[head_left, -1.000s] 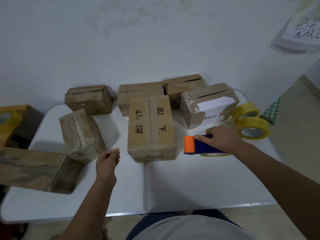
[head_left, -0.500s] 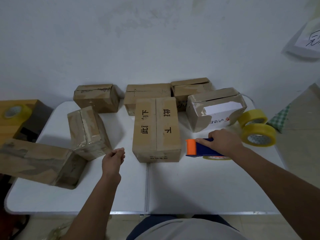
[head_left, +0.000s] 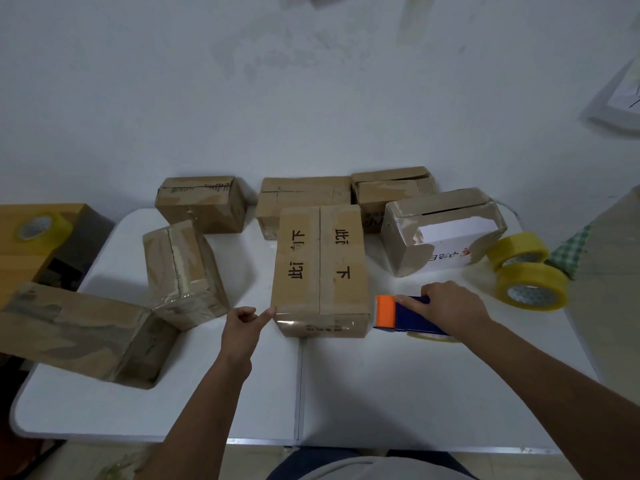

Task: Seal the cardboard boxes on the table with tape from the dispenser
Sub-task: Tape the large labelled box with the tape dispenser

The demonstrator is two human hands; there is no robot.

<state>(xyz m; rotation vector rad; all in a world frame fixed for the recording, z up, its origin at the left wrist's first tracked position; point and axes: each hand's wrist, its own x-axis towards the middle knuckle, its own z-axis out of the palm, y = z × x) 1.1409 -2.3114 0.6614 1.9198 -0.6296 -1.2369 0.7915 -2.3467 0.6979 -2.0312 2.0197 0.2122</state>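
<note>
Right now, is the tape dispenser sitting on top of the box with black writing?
No, the tape dispenser sits on the table beside that box, under the right hand.

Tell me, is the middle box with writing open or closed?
Closed: the flaps of the box lie flat, meeting along a centre seam.

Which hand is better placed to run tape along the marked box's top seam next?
Right. The right hand already grips the tape dispenser beside the marked box; the left hand only touches its near-left corner.
</note>
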